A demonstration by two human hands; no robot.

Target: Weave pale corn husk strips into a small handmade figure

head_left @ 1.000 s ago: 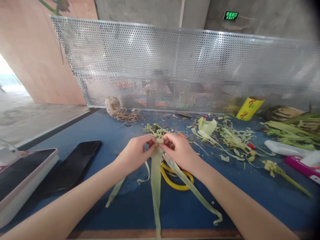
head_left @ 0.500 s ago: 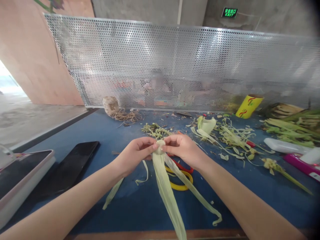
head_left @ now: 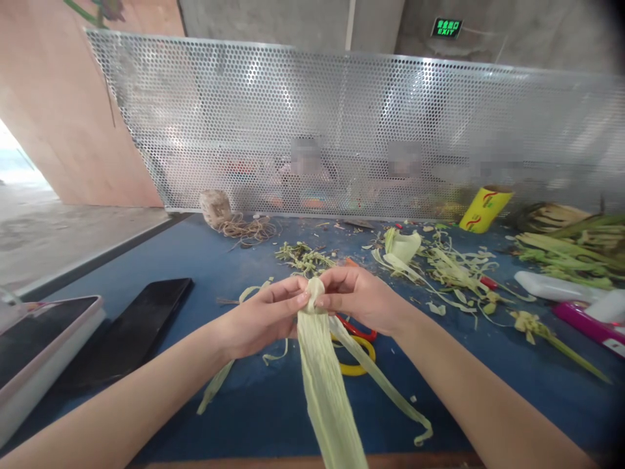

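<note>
A pale green corn husk strip [head_left: 327, 384] is pinched at its top between my two hands, where it is folded into a small rounded knob. My left hand [head_left: 266, 312] grips the knob's left side with thumb and fingers closed. From the right, my right hand [head_left: 364, 296] pinches the same folded part. The strip's long end hangs down past the table's front edge. A narrower husk strip [head_left: 385, 378] trails to the lower right. Under it lie scissors [head_left: 364, 365] with yellow and red handles, partly hidden by the husk and my right hand.
On the blue table [head_left: 244, 417] a black phone [head_left: 141, 326] lies left, beside a pale-edged case [head_left: 43, 345]. Twine [head_left: 249, 228], husk scraps [head_left: 459, 267] and a yellow tube [head_left: 486, 208] sit farther back. A perforated metal screen [head_left: 342, 117] stands behind; people are blurred beyond it.
The hanging husk strip now looks wider and more spread out. The folded knob has turned slightly between my fingers, and my left hand has shifted a little lower.
</note>
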